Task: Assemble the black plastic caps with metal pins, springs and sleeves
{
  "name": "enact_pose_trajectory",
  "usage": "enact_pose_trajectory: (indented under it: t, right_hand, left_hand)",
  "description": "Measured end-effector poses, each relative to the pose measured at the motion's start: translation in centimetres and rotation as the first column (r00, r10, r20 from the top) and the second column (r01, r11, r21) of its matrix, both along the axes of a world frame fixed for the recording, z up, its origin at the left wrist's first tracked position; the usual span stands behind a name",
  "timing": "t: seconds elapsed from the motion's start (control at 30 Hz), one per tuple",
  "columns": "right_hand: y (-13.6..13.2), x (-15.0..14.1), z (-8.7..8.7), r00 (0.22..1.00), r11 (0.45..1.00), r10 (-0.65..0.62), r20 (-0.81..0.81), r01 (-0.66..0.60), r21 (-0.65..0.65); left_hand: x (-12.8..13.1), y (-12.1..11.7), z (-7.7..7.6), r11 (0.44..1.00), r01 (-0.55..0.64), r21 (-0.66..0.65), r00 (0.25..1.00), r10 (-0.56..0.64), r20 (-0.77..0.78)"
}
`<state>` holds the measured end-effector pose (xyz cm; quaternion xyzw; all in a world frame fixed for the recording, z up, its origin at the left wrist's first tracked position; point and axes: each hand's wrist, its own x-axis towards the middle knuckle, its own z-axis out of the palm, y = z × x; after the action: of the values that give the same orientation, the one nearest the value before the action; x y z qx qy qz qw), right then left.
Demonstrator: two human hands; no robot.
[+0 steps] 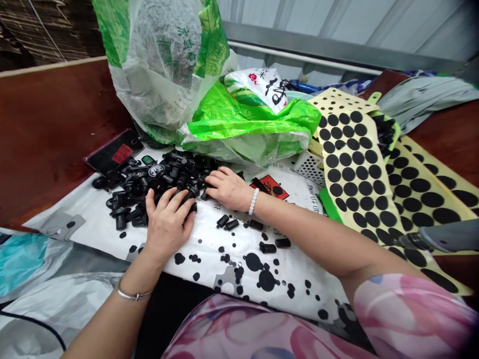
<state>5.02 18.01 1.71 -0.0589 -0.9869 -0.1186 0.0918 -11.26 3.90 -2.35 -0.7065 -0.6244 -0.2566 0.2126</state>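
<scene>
A heap of small black plastic parts [130, 182] lies on a white printed sheet [209, 249]. My left hand [167, 222] rests at the near edge of the heap, its fingers spread over the parts. At the right side of the heap is my right hand [232, 189], fingers stretched out and touching the parts. Neither hand shows anything gripped, though the fingertips are partly hidden among the pieces. Several loose black cylinders [232, 225] lie on the sheet below my right wrist. A small green-faced item [148, 160] sits on top of the heap.
Behind the heap stand a large green and white plastic bag [164, 65] and a crumpled green bag [254, 124]. To the right lie yellow sheets of black round pads [359, 164] and a grey tool end [449, 234]. A dark flat case [114, 151] leans near the brown board [56, 119].
</scene>
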Motion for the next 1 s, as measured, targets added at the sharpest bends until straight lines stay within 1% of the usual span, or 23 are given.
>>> enact_pose_trajectory:
  t: [0.1,0.17,0.2,0.27,0.33,0.4,0.5,0.57,0.67,0.73,0.83,1.0]
  right_hand:
    - [1.1,0.7,0.0,0.999,0.991,-0.012,-0.039,0.007,-0.136]
    - [1.5,1.1,0.4,0.995,0.967,-0.016,-0.102,-0.011,-0.256]
    - [1.6,1.4,0.7,0.99,0.951,-0.038,-0.138,-0.006,-0.309]
    - [1.9,2.0,1.4,0.974,0.917,-0.154,-0.163,0.08,-0.392]
    - [2.2,2.8,2.2,0.948,0.878,-0.292,-0.126,0.214,-0.428]
    - [2.7,4.0,2.7,0.916,0.845,-0.394,-0.077,0.329,-0.421]
    - [3.2,5.9,3.1,0.877,0.816,-0.48,-0.025,0.435,-0.381]
    - [3.2,7.0,3.1,0.856,0.798,-0.517,0.014,0.488,-0.354]
    - [2.5,7.6,2.8,0.848,0.791,-0.525,0.068,0.516,-0.329]
    - [1.7,7.2,2.5,0.856,0.799,-0.509,0.095,0.51,-0.319]
    - [0.6,5.8,2.0,0.873,0.818,-0.474,0.116,0.485,-0.308]
    - [-0.9,3.1,0.9,0.888,0.828,-0.443,0.121,0.458,-0.324]
  left_hand:
    - [-0.1,-0.1,-0.2,0.999,0.007,0.033,0.999,-0.008,0.039]
    - [-0.1,-0.1,-0.2,0.999,0.015,0.038,0.998,-0.017,0.054]
    - [-0.1,-0.1,-0.1,0.999,0.021,0.039,0.998,-0.023,0.058]
    - [-0.1,-0.1,-0.1,0.998,0.034,0.045,0.997,-0.037,0.067]
    - [-0.1,-0.1,0.0,0.997,0.046,0.059,0.996,-0.05,0.076]
    - [-0.1,-0.1,-0.1,0.996,0.046,0.07,0.995,-0.052,0.084]
    - [-0.1,-0.2,-0.1,0.996,0.037,0.082,0.995,-0.044,0.087]
    - [-0.2,-0.3,-0.1,0.996,0.034,0.085,0.996,-0.041,0.084]
    - [-0.2,-0.4,-0.1,0.996,0.034,0.087,0.997,-0.04,0.072]
    - [-0.2,-0.5,-0.1,0.994,0.038,0.104,0.997,-0.045,0.067]
    - [-0.2,-0.4,-0.1,0.99,0.045,0.135,0.997,-0.053,0.06]
    - [-0.1,-0.3,0.3,0.994,0.044,0.103,0.998,-0.04,-0.043]
